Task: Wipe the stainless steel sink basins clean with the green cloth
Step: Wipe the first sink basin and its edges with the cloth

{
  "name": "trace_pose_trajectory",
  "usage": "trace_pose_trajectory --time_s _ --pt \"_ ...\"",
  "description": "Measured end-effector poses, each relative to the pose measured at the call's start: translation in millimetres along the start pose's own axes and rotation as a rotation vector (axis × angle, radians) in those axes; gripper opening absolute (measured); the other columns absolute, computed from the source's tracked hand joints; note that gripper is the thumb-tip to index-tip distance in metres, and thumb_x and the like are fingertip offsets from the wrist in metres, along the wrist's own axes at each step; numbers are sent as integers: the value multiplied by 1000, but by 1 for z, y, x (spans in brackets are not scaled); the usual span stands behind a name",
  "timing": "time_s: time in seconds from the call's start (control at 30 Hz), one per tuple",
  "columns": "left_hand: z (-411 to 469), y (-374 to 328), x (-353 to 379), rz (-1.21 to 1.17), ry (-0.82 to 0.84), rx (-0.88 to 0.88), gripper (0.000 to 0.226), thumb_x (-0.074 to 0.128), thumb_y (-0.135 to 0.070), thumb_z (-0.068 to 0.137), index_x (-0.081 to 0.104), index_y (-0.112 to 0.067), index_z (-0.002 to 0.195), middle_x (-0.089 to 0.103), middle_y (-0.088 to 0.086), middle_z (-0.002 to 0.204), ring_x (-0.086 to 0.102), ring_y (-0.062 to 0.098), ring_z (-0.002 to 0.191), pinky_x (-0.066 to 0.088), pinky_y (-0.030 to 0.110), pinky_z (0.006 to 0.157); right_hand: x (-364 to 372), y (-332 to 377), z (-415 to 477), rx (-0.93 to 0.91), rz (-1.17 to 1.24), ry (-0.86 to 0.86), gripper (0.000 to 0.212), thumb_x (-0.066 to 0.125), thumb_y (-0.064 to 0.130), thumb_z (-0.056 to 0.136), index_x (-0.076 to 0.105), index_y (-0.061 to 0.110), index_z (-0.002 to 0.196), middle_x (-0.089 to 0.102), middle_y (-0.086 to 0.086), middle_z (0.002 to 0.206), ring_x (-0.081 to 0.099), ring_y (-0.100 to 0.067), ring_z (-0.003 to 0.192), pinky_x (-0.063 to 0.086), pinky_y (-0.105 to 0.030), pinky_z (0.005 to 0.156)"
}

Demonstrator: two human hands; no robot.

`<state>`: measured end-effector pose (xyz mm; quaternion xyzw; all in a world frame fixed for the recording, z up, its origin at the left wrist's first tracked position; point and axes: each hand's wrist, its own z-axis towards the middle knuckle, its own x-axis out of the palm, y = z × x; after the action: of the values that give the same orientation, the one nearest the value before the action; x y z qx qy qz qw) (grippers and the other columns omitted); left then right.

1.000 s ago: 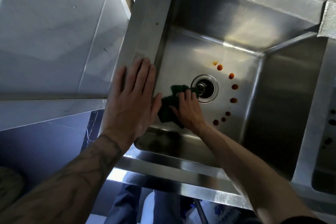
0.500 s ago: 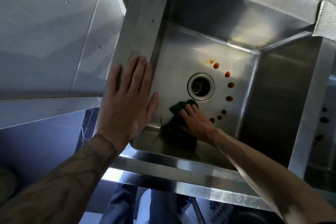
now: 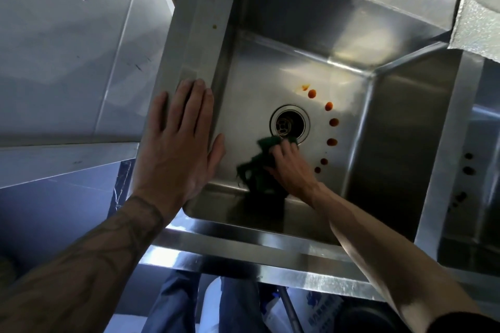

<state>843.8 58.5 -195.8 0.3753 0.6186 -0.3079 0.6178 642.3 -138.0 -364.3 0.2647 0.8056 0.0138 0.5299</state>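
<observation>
Green cloth: the crumpled dark green cloth (image 3: pixel 261 167) lay on the floor of the stainless steel sink basin (image 3: pixel 273 67), pinned under the right hand, its loose end trailing toward the near wall on the wrist side.
Right hand: the right hand (image 3: pixel 290 167) pressed down with its fingers closed over the cloth, fingertips just short of the round metal drain (image 3: pixel 289 123).
Left hand: the left hand (image 3: pixel 176 149) lay flat and spread on the basin's steel rim (image 3: pixel 189 43), holding nothing, thumb hanging over the inner edge.
Spots: an arc of reddish-orange sauce spots (image 3: pixel 331 121) sat beyond the right hand's fingers, curving round the far side of the drain; the nearest ones lay just beside the knuckles, unwiped.
Second basin: the neighbouring steel basin (image 3: pixel 465 170), outboard of the right forearm, carried dark spots too.
Risk, smearing: a bunched cloth would likely drag the spots into streaks rather than lift them, since little flat fabric met the steel.
Risk, drain: a stroke across the opening could snag a fold of cloth in the strainer.
Risk, missed patches: the far spots sat at the edge of the hand's reach, so a short stroke could leave them.
Risk, slipping: the bracing palm could slide if the rim was wet; I could not tell whether it was.
</observation>
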Motion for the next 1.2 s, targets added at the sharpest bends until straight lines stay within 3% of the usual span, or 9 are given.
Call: trace_pose_trajectory --time_s 0.1,0.27,0.47,0.67,0.8,0.87,1.03,1.1,1.2 --pt "-1 0 1 6 7 3 72 28 -46 112 21 4 163 26 25 169 23 40 159 19 57 128 5 13 9 182 0 -146 43 59 45 98 50 12 124 48 -14 123 46 -21 97 49 -36 85" --pt "-1 1 2 -10 1 8 72 29 -47 112 21 4 163 27 25 169 24 40 159 20 58 128 4 8 -22 -172 -92 125 49 57 44 99 46 15 138 46 -12 138 48 -24 113 49 -40 99" --pt "0 1 5 -15 -4 7 72 28 -47 112 21 3 163 27 25 169 24 40 158 20 58 127 -1 -5 0 227 36 -144 42 58 43 99 49 10 123 47 -15 124 46 -24 99 50 -38 86" --pt "0 2 3 -27 -2 12 72 29 -47 112 21 4 163 27 26 168 25 42 158 21 59 127 -10 -15 -27 -166 -95 182 49 59 40 99 45 15 139 43 -11 140 46 -23 115 47 -39 103" --pt "0 1 4 -33 -16 10 71 32 -45 112 24 4 162 29 27 167 26 42 157 22 60 126 -15 -30 -1 211 104 -59 43 63 37 97 47 12 128 43 -14 133 45 -25 109 49 -41 97" --pt "-1 2 5 -34 -9 13 71 31 -46 112 23 4 162 29 27 167 26 42 157 22 60 126 -8 -22 -1 299 104 -111 45 64 36 95 47 10 128 42 -16 134 44 -28 109 49 -41 94" --pt "-1 1 4 -40 -23 9 70 32 -44 112 24 5 162 30 27 166 27 43 157 22 60 126 -5 -19 -41 -64 3 214 48 61 41 98 45 16 135 41 -10 140 44 -22 115 48 -36 97" --pt "-1 0 4 -50 -28 4 70 34 -43 112 24 4 162 31 27 166 27 43 157 23 60 126 -11 -32 -31 -61 37 145 45 62 41 98 46 16 132 42 -9 137 42 -18 109 50 -38 97" --pt "-2 0 6 -41 -20 9 70 34 -44 112 25 5 161 30 27 166 27 43 157 23 61 125 -11 -41 -9 222 135 -91 40 64 39 96 47 14 124 43 -11 129 40 -19 102 48 -37 89"
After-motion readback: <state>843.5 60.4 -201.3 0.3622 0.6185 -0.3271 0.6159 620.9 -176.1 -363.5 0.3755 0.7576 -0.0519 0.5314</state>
